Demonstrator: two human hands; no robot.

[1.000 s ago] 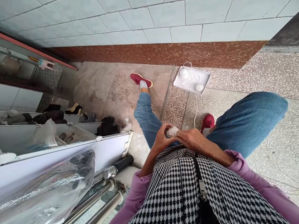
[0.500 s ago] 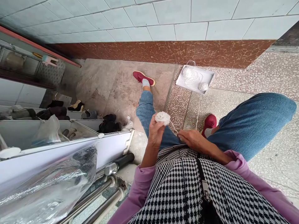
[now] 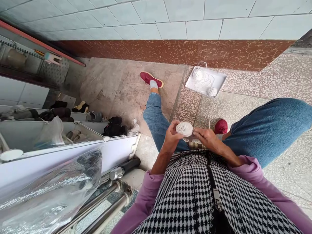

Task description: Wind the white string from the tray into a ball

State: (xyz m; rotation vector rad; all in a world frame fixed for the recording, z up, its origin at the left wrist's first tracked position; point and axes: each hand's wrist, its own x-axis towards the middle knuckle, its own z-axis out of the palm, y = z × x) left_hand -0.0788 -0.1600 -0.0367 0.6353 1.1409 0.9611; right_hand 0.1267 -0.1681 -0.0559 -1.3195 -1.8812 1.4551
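A white ball of yarn (image 3: 184, 129) rests in my left hand (image 3: 171, 138), thumb and fingers closed around its left side. Close against the ball's right edge is my right hand (image 3: 205, 136), its fingers pinched on the yarn strand. That strand (image 3: 210, 118) shows again beyond the right hand, running up toward a shallow white tray (image 3: 221, 78) on the floor. Inside the tray lie a loose heap of white yarn (image 3: 199, 75) and a smaller white ball (image 3: 212, 91).
Shoes (image 3: 114, 126) fill an open white rack (image 3: 117, 147) at left. Clear plastic sheeting (image 3: 60, 188) and metal tubes (image 3: 107, 208) are at lower left. A tiled wall (image 3: 170, 31) runs across the far side. My red shoes (image 3: 151, 79) stand on the floor.
My left hand has moved right with the yarn ball, up to my right hand. The length of strand between the hands no longer shows. The whole view has shifted slightly.
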